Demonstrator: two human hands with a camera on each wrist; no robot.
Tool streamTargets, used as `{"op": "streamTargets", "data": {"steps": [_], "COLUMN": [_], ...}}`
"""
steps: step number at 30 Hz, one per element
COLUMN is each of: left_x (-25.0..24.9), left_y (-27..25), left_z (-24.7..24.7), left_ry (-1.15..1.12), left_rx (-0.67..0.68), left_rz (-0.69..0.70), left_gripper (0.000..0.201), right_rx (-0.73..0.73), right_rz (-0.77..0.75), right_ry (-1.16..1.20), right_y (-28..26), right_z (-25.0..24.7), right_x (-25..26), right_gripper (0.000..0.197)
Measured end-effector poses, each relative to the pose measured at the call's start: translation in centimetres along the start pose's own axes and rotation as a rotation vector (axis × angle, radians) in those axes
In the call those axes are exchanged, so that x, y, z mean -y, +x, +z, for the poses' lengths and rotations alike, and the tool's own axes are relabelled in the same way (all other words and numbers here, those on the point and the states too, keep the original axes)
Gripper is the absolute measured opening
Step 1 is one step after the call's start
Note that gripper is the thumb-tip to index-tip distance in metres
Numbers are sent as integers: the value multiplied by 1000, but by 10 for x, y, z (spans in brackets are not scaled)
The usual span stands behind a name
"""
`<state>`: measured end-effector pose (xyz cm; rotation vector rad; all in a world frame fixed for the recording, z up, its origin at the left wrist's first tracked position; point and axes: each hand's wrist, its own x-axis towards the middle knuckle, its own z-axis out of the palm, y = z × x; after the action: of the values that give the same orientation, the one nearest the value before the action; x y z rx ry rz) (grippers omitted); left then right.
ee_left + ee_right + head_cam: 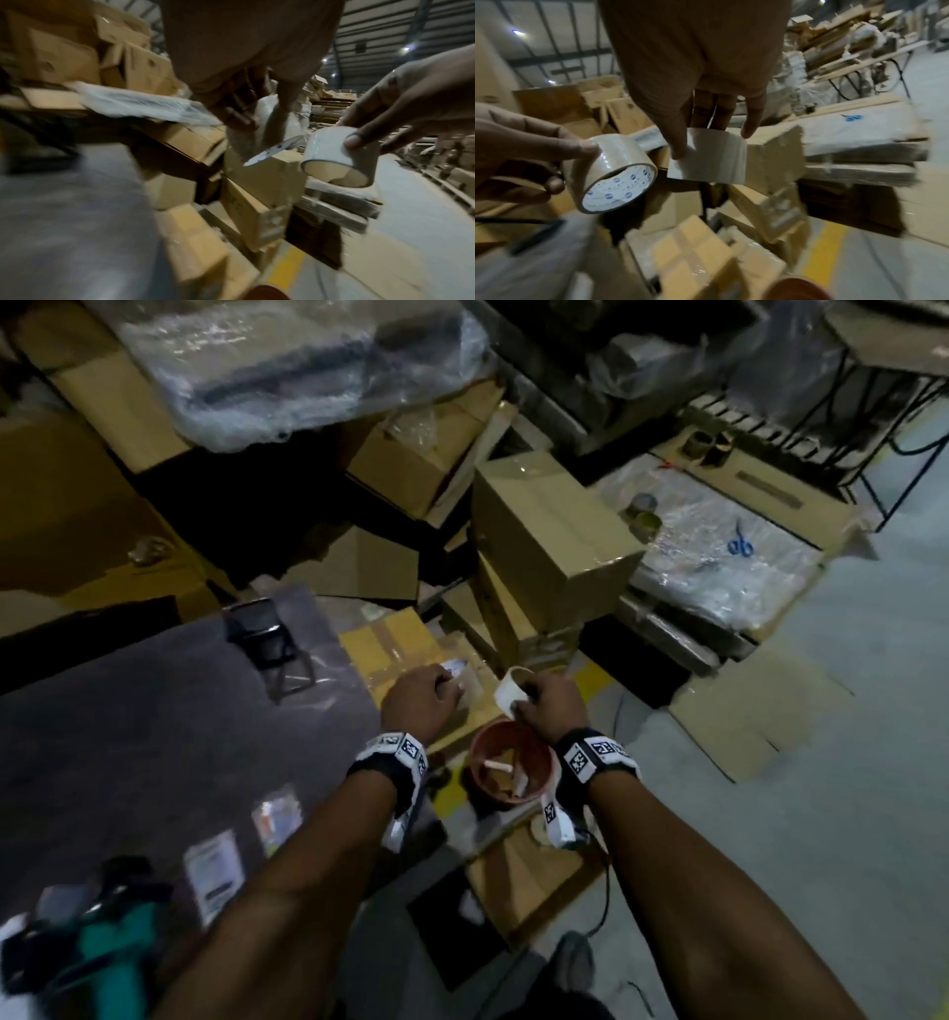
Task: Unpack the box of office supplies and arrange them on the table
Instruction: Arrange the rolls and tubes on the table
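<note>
1. The roll of clear packing tape on a white printed core [618, 174] is pinched in the left hand [418, 695], thumb on the outer face and curled fingers [554, 183] under the rim. It is in the air just right of the grey felt-topped bench [154, 711].
2. A second roll, pale and off-white [506, 693], is gripped by the right hand [549, 703], thumb and fingers curled over its rim. It sits just beside the first roll, further from the bench edge.
3. Both rolls are lifted out but not yet set down, so this pair is mid-transfer.
4. On the bench's near part lie three flat clear-wrapped packets [277, 814] and a teal-and-black tool [113, 952]; a black folding stand [262, 634] sits at its far edge. These look already arranged.
5. Below the hands, right of the bench, a round terracotta-coloured tub [511, 762] holds a few small pale items, possibly chalk or erasers; the view is too dim to say.
6. Beyond it lies a taped brown cardboard box [400, 639]. Judging by this, unpacking is partway, with the tub's contents left.
</note>
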<state>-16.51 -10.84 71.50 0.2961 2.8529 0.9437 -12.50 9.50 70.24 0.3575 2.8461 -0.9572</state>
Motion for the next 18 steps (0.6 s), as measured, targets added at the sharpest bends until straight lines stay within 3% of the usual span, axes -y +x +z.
{"op": "streamTargets", "data": {"steps": [4, 10, 14, 18], "left_x": [-55, -73, -53, 5], "left_y": [11, 40, 73, 99], "left_z": [92, 185, 244, 345], "left_ry": [-32, -10, -11, 32], "left_rx": [62, 191, 214, 162], "left_rz": [-134, -193, -245, -201], "left_gripper": [21, 29, 38, 47], "right_rx": [52, 74, 135, 154], "right_rz": [77, 144, 177, 187], "right_ry": [-14, 10, 52, 54], "right_y": [7, 26, 61, 108], "right_z": [-24, 1, 44, 125], "right_x": [-94, -165, -206, -267], "right_gripper": [44, 46, 50, 43]}}
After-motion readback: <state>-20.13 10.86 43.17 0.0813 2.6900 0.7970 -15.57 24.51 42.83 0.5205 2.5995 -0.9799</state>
